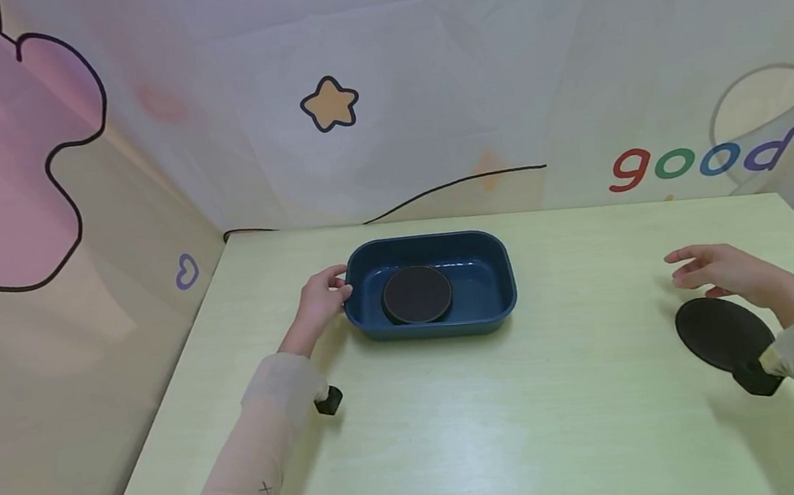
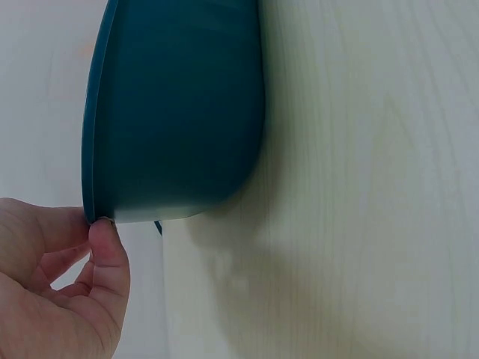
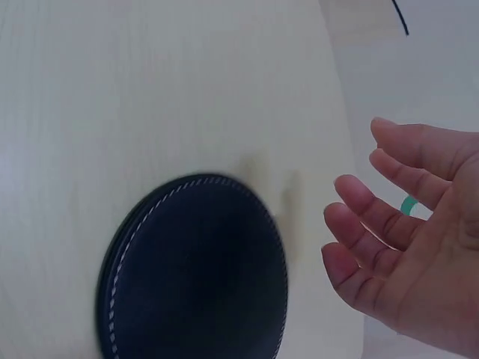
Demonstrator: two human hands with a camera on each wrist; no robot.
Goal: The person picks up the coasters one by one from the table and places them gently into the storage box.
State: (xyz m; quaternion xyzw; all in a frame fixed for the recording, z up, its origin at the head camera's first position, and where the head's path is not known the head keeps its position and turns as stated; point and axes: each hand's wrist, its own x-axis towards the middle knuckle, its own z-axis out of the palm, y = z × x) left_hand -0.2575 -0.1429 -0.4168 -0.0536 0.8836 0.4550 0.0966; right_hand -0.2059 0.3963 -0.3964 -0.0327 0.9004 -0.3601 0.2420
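Observation:
A dark blue rectangular tray (image 1: 477,279) with rounded corners lies towards the back of the table, and a dark round coaster (image 1: 417,294) rests inside it. At the tray's left end, my left hand (image 1: 322,299) pinches the rim between thumb and fingers; the left wrist view shows this hand (image 2: 67,277) at the edge of the tray (image 2: 179,105). Over the right side of the table, my right hand (image 1: 738,274) holds nothing, its fingers loosely bent. Just below it lies a black round coaster (image 1: 718,329) with white edge stitching, seemingly layered (image 3: 202,269).
The pale wooden table (image 1: 418,433) ends at a printed cloth backdrop (image 1: 424,97) at the back and sides. A black wrist camera (image 1: 329,400) sits under the left sleeve, and another (image 1: 758,379) under the right one, overlapping the coaster in the head view.

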